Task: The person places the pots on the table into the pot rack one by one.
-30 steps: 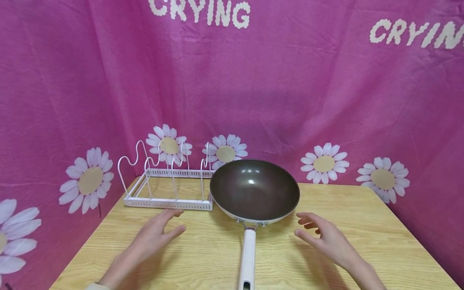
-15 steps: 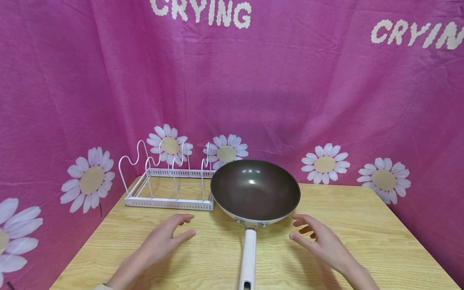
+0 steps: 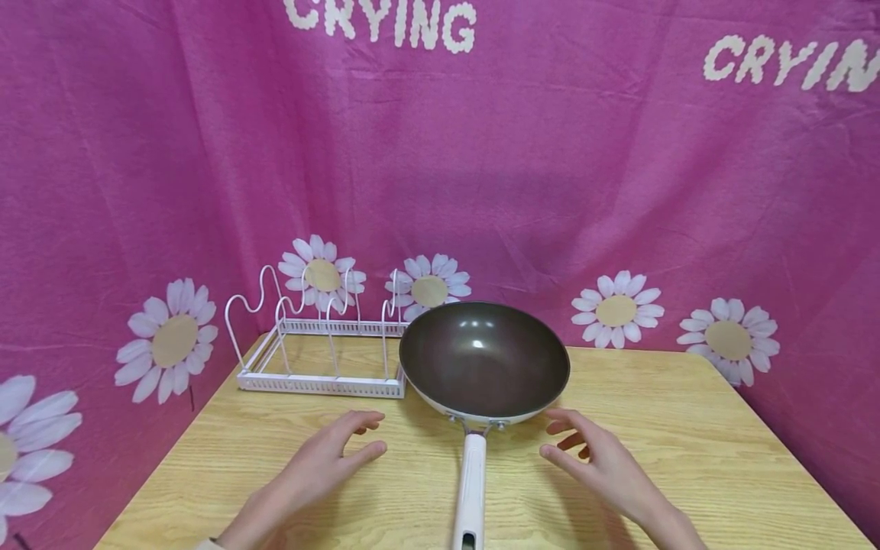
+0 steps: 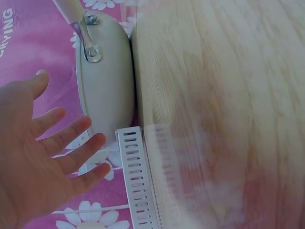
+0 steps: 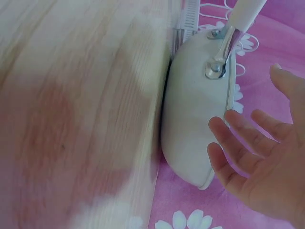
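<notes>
A wok (image 3: 484, 359) with a dark inside and a cream outside stands on the table, its pale handle (image 3: 471, 489) pointing toward me. My left hand (image 3: 326, 458) hovers left of the handle, fingers loosely bent and holding nothing. On the other side, my right hand (image 3: 598, 462) is held near the wok's lower right edge; whether a fingertip touches it I cannot tell in the head view. Both wrist views show spread fingers with nothing in them, beside the wok's cream outer wall (image 4: 107, 76). A white wire rack (image 3: 319, 386) stands left of the wok, close to its rim.
The wooden table (image 3: 660, 412) runs out to both sides, with edges at left and right. A pink curtain (image 3: 509, 191) with white daisies and lettering hangs behind it and along the sides. The rack's upright wire loops (image 3: 332, 328) rise above its base.
My left hand has moved right, toward the wok handle. My right hand has shifted a little left, closer to the wok. The wok and rack have stayed in place.
</notes>
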`<state>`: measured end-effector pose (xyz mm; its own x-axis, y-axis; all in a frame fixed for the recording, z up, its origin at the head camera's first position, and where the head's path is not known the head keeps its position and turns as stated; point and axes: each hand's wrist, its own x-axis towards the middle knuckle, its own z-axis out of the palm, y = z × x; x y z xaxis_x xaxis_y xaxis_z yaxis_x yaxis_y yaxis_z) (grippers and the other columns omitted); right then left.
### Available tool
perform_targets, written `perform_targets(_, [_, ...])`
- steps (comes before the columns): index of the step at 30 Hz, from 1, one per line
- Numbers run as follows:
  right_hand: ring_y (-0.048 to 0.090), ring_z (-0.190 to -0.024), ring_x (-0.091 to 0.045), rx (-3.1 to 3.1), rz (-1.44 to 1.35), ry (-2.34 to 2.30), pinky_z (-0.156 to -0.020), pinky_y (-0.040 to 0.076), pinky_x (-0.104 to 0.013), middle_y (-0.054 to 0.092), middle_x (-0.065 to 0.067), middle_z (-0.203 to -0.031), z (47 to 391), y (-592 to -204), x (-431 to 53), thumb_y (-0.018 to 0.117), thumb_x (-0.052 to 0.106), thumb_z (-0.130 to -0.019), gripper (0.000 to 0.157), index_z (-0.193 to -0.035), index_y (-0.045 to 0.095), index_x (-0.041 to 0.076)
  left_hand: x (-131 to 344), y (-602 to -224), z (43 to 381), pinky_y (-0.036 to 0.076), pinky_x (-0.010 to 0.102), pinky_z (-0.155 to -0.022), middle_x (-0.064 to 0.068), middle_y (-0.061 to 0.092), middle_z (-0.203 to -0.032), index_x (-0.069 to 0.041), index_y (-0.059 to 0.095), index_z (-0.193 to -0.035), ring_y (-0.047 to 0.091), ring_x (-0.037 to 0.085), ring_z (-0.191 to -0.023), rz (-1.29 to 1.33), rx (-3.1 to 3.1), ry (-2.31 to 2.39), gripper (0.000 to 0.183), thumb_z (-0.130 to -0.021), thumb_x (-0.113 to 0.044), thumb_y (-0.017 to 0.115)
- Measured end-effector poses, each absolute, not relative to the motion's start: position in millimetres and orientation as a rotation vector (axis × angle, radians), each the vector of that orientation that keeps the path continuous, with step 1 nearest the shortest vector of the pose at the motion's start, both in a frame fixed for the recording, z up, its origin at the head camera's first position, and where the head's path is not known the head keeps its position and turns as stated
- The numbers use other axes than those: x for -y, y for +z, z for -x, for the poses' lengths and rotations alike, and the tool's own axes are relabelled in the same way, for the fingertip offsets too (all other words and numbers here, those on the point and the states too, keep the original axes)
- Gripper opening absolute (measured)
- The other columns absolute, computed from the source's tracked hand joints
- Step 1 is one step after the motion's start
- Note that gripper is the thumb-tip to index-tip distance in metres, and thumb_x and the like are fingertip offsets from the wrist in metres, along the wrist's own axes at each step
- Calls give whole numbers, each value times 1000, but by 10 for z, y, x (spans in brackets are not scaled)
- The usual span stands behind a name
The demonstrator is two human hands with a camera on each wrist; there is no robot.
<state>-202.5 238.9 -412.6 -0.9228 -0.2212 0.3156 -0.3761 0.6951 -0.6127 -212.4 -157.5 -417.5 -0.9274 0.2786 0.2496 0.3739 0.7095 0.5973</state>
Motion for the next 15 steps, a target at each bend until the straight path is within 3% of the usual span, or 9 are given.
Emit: perform_targets(15, [66,-86,-3,2691,-522,1104,-71,51,-22,69,2,-109,2013,-4127,-2280,73,36,-89,47,-131,59,19,1457,-4225,2068,52,45,-92,0,67,-125,-21,60,-132,62,23,-117,653,2773,-1151,47,-95,-49,61])
